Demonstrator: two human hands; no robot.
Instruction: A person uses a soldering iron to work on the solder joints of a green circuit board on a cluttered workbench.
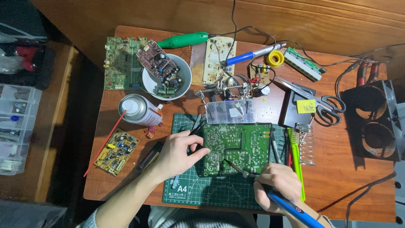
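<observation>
Your left hand (179, 153) lay at nine o'clock of the green circuit board (236, 147), fingers curled narrow, the fingertips pressed against the board's left edge and pinching a thin dark tool, likely tweezers (196, 126), that angled up toward twelve o'clock. Your right hand (276, 183) sat at five o'clock of the board, closed tight around the blue-handled soldering iron (291, 207); its metal tip (234, 166) reached toward ten o'clock and touched the board's lower middle. The board rested solder side up on the green cutting mat (211, 192), near the centre of the wooden table (350, 181). At twelve o'clock of the board stood a clear plastic box (230, 112). At ten o'clock stood a spray can (139, 109) and, beyond it, a white bowl (185, 82) holding a small board. At three o'clock lay a coiled iron stand (307, 145), with scissors (325, 105) above.
</observation>
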